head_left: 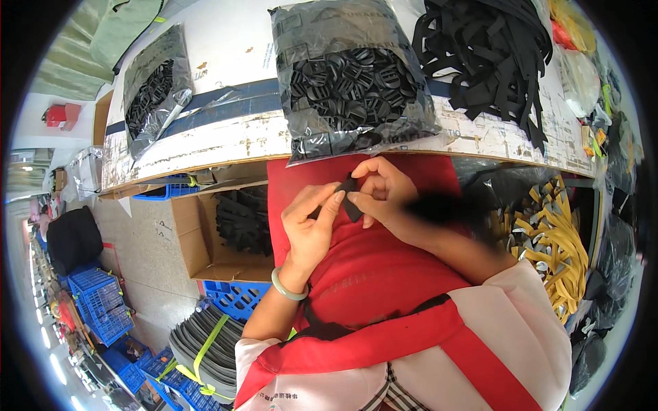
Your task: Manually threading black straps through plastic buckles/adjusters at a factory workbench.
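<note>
Over the red apron (370, 253), just in front of the table edge, my two hands meet at a short black webbing strap (352, 207). The fingertips of my left hand (310, 220) pinch its left side; a pale bangle circles that wrist. My right hand (384, 190) grips the strap between thumb and fingers from the other side. Whether a small buckle is also between the fingers cannot be made out. Beyond the hands lies a clear plastic bag (301, 55) full of black plastic buckles (349, 89).
Loose black straps (486, 61) heap at the table's right, hanging over its edge. A second bag of buckles (152, 89) lies left. Below stand a cardboard box (188, 236) of black pieces and yellow straps (555, 246). Blue crates (99, 301) and bundled strapping (205, 349) sit lower left.
</note>
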Demonstrator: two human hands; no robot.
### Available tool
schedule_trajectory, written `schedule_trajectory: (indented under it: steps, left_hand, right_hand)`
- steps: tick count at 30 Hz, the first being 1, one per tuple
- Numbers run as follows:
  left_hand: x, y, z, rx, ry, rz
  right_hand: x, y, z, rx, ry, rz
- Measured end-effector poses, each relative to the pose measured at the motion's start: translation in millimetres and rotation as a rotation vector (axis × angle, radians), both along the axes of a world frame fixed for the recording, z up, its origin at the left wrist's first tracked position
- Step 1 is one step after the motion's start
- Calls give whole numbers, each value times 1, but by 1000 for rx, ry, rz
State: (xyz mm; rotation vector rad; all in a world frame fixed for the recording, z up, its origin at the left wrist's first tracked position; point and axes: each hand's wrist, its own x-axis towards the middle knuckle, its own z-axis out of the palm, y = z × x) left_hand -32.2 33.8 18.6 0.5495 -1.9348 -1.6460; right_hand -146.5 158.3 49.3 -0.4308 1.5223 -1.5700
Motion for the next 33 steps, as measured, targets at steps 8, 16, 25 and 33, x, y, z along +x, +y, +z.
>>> schedule_trajectory:
  steps: [8,16,25,33]
  left_hand:
    - [2,2,1,-199,72,30]
    - [29,-15,17,127,-28,-135]
    - [196,-106,35,-167,-289,748]
    - [103,-50,-15,1424,164,366]
  right_hand:
    - [12,0,-16,-84,-157,-84]
    - [-9,-5,-28,1,-520,337]
    - [2,-47,-23,22,25,469]
    - [62,-56,-26,-258,748,552]
